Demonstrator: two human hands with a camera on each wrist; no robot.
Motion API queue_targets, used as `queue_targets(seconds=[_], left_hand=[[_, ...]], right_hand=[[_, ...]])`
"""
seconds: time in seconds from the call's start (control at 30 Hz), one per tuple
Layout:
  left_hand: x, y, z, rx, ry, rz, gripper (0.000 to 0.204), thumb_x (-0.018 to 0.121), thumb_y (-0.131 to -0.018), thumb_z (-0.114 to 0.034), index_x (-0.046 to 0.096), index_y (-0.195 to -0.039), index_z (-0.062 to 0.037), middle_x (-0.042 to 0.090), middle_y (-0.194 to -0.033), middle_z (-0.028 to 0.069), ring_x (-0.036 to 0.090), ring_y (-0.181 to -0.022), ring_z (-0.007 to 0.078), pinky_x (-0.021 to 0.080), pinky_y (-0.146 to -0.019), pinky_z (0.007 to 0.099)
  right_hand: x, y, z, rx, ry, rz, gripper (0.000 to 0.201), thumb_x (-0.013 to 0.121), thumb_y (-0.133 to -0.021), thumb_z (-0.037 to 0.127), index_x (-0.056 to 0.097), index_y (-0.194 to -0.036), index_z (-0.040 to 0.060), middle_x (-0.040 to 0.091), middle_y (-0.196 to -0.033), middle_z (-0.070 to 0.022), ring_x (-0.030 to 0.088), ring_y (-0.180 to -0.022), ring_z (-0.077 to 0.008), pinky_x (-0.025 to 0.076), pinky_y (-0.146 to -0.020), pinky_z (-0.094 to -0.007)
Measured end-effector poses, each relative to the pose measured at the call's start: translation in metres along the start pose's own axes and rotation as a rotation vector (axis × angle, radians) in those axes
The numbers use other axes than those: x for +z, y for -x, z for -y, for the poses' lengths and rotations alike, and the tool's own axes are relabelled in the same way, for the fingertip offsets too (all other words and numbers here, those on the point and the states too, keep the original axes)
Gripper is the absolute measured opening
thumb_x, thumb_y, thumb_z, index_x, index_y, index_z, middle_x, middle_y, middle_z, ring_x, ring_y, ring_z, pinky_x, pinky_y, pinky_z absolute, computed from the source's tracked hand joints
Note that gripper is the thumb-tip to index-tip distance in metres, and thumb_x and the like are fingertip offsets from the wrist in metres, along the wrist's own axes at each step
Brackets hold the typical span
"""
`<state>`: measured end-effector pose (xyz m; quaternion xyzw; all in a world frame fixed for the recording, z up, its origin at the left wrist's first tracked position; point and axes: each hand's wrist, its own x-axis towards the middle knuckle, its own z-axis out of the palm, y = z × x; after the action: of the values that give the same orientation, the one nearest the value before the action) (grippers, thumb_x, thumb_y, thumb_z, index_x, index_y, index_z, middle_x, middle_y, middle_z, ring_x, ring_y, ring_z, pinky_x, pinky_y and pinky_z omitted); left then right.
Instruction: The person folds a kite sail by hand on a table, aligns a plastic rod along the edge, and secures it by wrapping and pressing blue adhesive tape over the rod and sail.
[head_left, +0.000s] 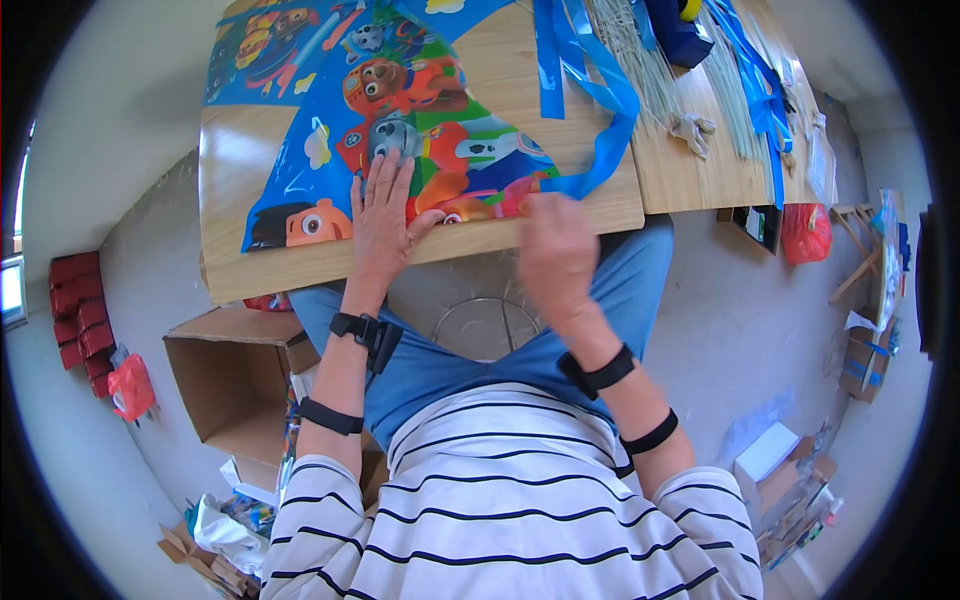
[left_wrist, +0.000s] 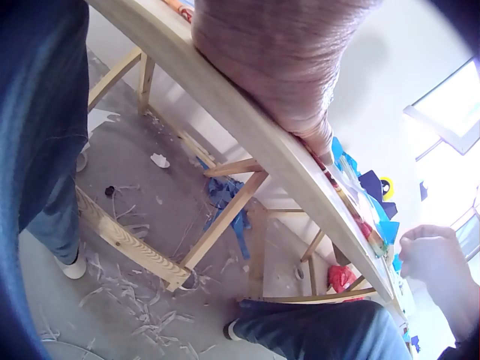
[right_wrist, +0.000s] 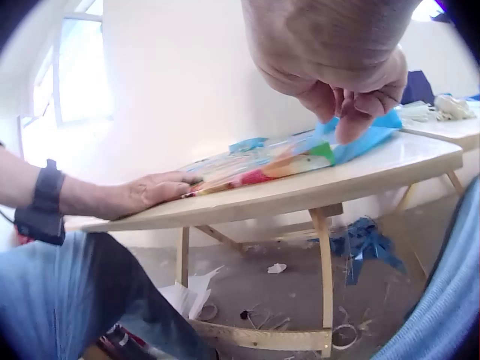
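Note:
A printed plastic sheet [head_left: 300, 185] with cartoon dogs on blue and green lies across the wooden table [head_left: 225, 200]. My left hand [head_left: 380, 210] rests flat on it near the front edge, fingers spread forward and thumb out to the right. Over the sheet's right corner is my right hand [head_left: 557, 250], blurred, with its fingers curled toward the thumb. The right wrist view shows these fingertips [right_wrist: 352, 129] in front of a blue strip [right_wrist: 379, 139], with nothing distinct between them. That blue strip [head_left: 615, 140] curves from the corner back over the table.
To the right, a second table holds bundles of thin pale sticks [head_left: 640, 70], more blue strips [head_left: 755, 90], a cloth-like bundle [head_left: 693, 133] and a dark blue holder [head_left: 678, 35]. An open cardboard box [head_left: 235, 375] stands left of my legs. Scraps [left_wrist: 142, 300] litter the floor under the table.

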<state>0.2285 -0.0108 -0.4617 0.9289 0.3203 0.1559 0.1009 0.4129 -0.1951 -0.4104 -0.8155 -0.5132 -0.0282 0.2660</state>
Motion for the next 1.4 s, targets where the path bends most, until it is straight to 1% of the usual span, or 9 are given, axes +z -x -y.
queue_targets(seconds=[0.03, 0.1, 0.2, 0.9, 1.03, 1.07, 1.2, 1.3, 1.4], left_hand=[[0.000, -0.001, 0.000, -0.003, 0.003, 0.002, 0.085, 0.067, -0.094, -0.057, 0.042, -0.160, -0.0098, 0.034, -0.171, 0.0093, 0.027, -0.159, 0.0286, 0.014, -0.129, 0.0534], [0.000, 0.000, 0.001, -0.005, -0.006, -0.003, 0.087, 0.062, -0.094, -0.064, 0.044, -0.159, -0.0092, 0.034, -0.170, 0.0092, 0.027, -0.159, 0.0282, 0.014, -0.129, 0.0536], [0.001, 0.001, 0.000, -0.005, -0.010, -0.007, 0.087, 0.060, -0.094, -0.067, 0.045, -0.158, -0.0089, 0.035, -0.170, 0.0093, 0.027, -0.159, 0.0281, 0.015, -0.128, 0.0538], [-0.001, 0.000, -0.001, -0.001, -0.019, -0.007, 0.087, 0.065, -0.093, -0.063, 0.045, -0.158, -0.0092, 0.037, -0.169, 0.0102, 0.030, -0.158, 0.0287, 0.016, -0.129, 0.0530], [-0.002, 0.000, -0.002, -0.002, 0.001, -0.001, 0.084, 0.067, -0.094, -0.056, 0.043, -0.160, -0.0100, 0.035, -0.170, 0.0101, 0.028, -0.159, 0.0298, 0.014, -0.129, 0.0533], [-0.002, 0.001, -0.002, -0.003, 0.006, -0.005, 0.082, 0.067, -0.094, -0.054, 0.043, -0.160, -0.0101, 0.035, -0.170, 0.0104, 0.028, -0.159, 0.0300, 0.014, -0.129, 0.0535], [0.005, 0.000, 0.000, -0.006, -0.005, -0.010, 0.074, 0.065, -0.097, -0.049, 0.046, -0.157, -0.0100, 0.037, -0.168, 0.0113, 0.030, -0.158, 0.0298, 0.015, -0.128, 0.0557], [0.016, 0.002, 0.009, 0.000, -0.110, -0.021, 0.064, 0.061, -0.098, -0.035, 0.048, -0.156, -0.0094, 0.039, -0.168, 0.0125, 0.029, -0.158, 0.0306, 0.016, -0.128, 0.0579], [0.009, 0.003, -0.001, -0.047, 0.027, -0.036, 0.062, 0.061, -0.098, -0.024, 0.047, -0.156, -0.0087, 0.037, -0.168, 0.0122, 0.028, -0.159, 0.0312, 0.018, -0.128, 0.0584]], right_hand=[[0.014, 0.006, 0.016, -0.145, -0.002, -0.018, 0.047, 0.075, -0.084, 0.023, 0.065, -0.123, -0.0029, 0.064, -0.129, -0.0214, 0.061, -0.124, -0.0383, 0.049, -0.104, -0.0516], [0.031, 0.015, 0.043, -0.218, 0.071, 0.134, 0.079, 0.078, -0.082, 0.038, 0.056, -0.143, -0.0071, 0.052, -0.151, -0.0240, 0.044, -0.146, -0.0395, 0.032, -0.122, -0.0581], [0.049, 0.028, 0.050, -0.219, 0.070, 0.259, 0.099, 0.078, -0.079, 0.053, 0.047, -0.151, -0.0078, 0.038, -0.163, -0.0254, 0.029, -0.157, -0.0382, 0.016, -0.129, -0.0605], [0.017, 0.043, -0.001, 0.046, 0.290, 0.267, 0.106, 0.076, -0.080, 0.062, 0.047, -0.150, -0.0112, 0.037, -0.163, -0.0305, 0.028, -0.157, -0.0413, 0.014, -0.123, -0.0730], [0.002, 0.034, -0.011, 0.164, 0.379, 0.216, 0.086, 0.074, -0.089, 0.049, 0.051, -0.147, -0.0101, 0.043, -0.159, -0.0285, 0.036, -0.152, -0.0413, 0.018, -0.120, -0.0744], [-0.003, 0.029, -0.005, 0.108, 0.350, 0.157, 0.076, 0.074, -0.091, 0.040, 0.054, -0.145, -0.0093, 0.046, -0.157, -0.0276, 0.040, -0.149, -0.0405, 0.020, -0.122, -0.0700], [0.010, 0.002, 0.053, -0.275, -0.018, 0.164, 0.079, 0.078, -0.086, 0.036, 0.051, -0.148, -0.0059, 0.044, -0.159, -0.0254, 0.039, -0.151, -0.0390, 0.025, -0.126, -0.0551], [0.043, -0.006, 0.078, -0.381, -0.226, 0.273, 0.090, 0.080, -0.084, 0.035, 0.042, -0.155, -0.0050, 0.042, -0.161, -0.0256, 0.037, -0.153, -0.0396, 0.026, -0.127, -0.0544], [0.067, -0.001, 0.061, -0.353, -0.234, 0.373, 0.104, 0.084, -0.080, 0.039, 0.032, -0.160, -0.0043, 0.034, -0.166, -0.0259, 0.027, -0.158, -0.0391, 0.021, -0.129, -0.0540]])
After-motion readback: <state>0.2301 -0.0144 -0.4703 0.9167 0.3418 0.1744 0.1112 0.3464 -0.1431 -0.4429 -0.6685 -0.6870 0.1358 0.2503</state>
